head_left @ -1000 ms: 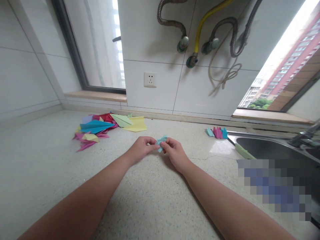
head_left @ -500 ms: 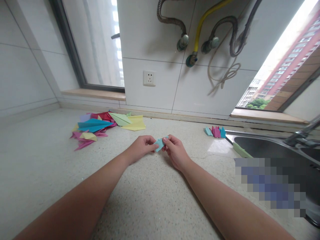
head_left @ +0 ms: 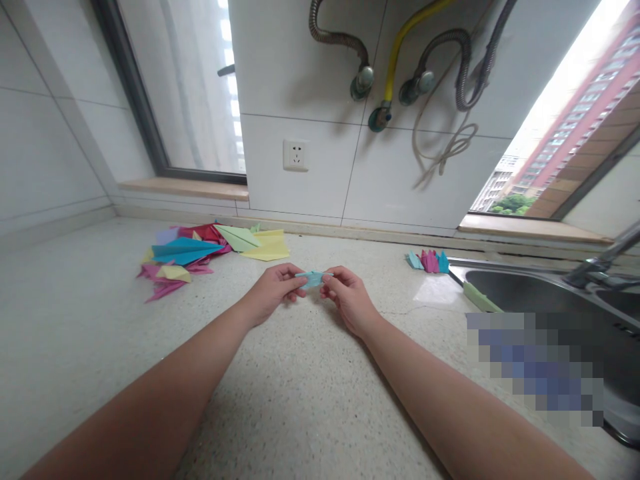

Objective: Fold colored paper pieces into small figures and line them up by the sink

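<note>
A small light-blue folded paper piece [head_left: 313, 277] is held just above the speckled countertop [head_left: 300, 393], pinched at both ends. My left hand [head_left: 273, 292] grips its left end with thumb and fingers closed. My right hand [head_left: 347, 297] pinches its right end. The piece now lies nearly flat and stretched between the two hands.
A heap of coloured folded papers [head_left: 200, 253] lies at the back left. Several small folded pieces [head_left: 427, 261] stand near the sink [head_left: 545, 293] at the right, with a faucet [head_left: 607, 257] beyond. A socket [head_left: 295, 155] and hoses [head_left: 400, 60] are on the tiled wall.
The blue piece has been turned and pulled out sideways, from bunched between my fingers to stretched flat. Both hands have shifted slightly up and apart.
</note>
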Tool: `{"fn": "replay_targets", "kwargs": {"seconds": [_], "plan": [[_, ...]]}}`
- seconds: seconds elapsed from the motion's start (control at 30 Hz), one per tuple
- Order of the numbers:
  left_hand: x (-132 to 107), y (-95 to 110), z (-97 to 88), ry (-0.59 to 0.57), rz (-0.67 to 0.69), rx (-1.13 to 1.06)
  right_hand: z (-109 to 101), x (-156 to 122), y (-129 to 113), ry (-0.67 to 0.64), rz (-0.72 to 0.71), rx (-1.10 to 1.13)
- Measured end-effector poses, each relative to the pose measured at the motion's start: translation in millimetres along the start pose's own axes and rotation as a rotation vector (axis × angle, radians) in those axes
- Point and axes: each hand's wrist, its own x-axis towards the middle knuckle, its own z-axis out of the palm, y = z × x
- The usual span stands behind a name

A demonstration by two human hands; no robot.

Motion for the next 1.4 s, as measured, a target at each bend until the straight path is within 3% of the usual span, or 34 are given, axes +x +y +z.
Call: {"fn": "replay_targets", "kwargs": {"seconds": [0.4, 0.53, 1.07, 1.27, 1.4], "plan": [[1.4, 1.0, -2.8, 0.033, 0.094, 0.12, 0.6, -3.1, -3.6, -0.044, 0.086, -0.058], [-0.4, 3.2, -0.3, 0.009, 0.104, 0.07, 0.6, -2.7, -3.1, -0.052, 0.048, -0.055], [-2.8, 11.1, 1.9, 0.065, 0.203, 0.227, -0.7, -1.7, 1.1, -0.078, -0.052, -0.108], [-2.9, 12.7, 2.8, -0.037, 0.156, 0.144, -2.6, -4.3, -1.1, -0.124, -0.131, -0.251], [-1.4, 9.5, 1.5, 0.02, 0.15, 0.153, -1.5, -4.9, -1.5, -0.114, -0.155, -0.351]]}}
